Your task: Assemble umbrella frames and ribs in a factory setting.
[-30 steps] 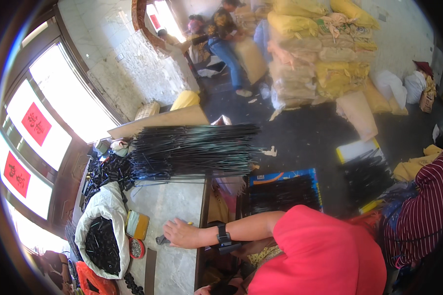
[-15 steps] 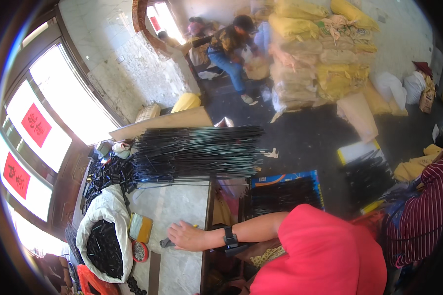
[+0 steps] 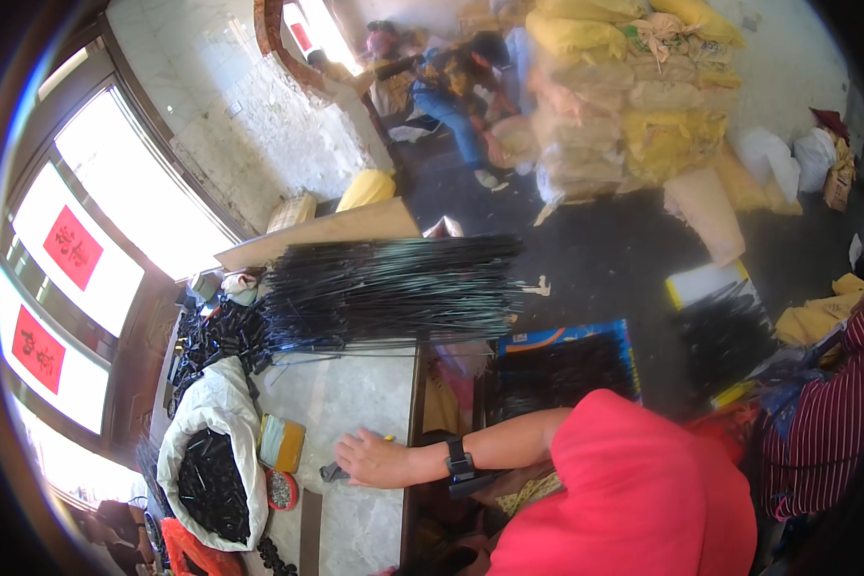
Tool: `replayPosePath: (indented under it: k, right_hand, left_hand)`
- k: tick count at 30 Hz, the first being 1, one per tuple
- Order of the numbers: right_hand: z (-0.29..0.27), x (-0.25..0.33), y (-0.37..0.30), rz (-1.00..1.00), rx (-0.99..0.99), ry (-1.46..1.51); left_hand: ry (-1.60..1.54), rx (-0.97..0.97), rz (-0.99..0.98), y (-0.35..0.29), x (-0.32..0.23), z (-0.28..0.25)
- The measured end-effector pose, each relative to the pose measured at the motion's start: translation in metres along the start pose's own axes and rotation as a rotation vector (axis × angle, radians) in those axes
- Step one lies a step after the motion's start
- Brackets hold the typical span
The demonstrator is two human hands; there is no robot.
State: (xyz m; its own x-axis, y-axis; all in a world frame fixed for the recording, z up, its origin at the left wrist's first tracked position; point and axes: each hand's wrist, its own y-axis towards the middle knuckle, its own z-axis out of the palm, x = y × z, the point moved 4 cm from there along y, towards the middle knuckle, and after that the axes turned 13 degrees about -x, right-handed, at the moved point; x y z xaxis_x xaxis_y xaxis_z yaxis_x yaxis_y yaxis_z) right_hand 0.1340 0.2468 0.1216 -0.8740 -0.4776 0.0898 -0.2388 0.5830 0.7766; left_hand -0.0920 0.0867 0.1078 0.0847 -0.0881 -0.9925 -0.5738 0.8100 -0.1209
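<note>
My right hand (image 3: 372, 459), a dark band on its wrist, reaches in from the right and rests low over the grey stone tabletop (image 3: 360, 384). Its fingers are curled over a small grey object (image 3: 332, 472), which sticks out at the left; most of it lies hidden under the palm. A tiny yellow bit shows at the hand's far side. Left of the hand sit a yellow and blue-grey block-shaped pack (image 3: 281, 444) and a round red tub (image 3: 281, 490) of small pieces. My left hand is out of sight.
Long thin black rods (image 3: 394, 288) cover the table's far end, beside loose black parts (image 3: 216, 336). A white sack (image 3: 254, 470) of black pieces stands at the left. Stacked yellow sacks (image 3: 672, 134) and a bending person (image 3: 456, 96) are farther back; someone in stripes (image 3: 826, 422) is at right.
The view has shifted slightly, so the table things sit a little farther right. My right hand stays over the grey object. The person at the back has bent lower.
</note>
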Motion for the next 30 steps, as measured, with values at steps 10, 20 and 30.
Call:
replayPosePath:
  k: [10,20,30]
  right_hand:
    - [0.001,0.001,-0.001,-0.021,-0.032,-0.051]
    - [0.001,0.002,-0.001,-0.023,-0.006,-0.061]
    - [0.005,0.009,0.000,-0.004,0.013,-0.004]
  left_hand:
    - [-0.003,-0.019,0.012,0.003,0.004,-0.009]
    - [-0.043,-0.023,0.008,-0.002,0.005,-0.007]
    - [-0.107,-0.045,-0.013,-0.012,0.001,-0.013]
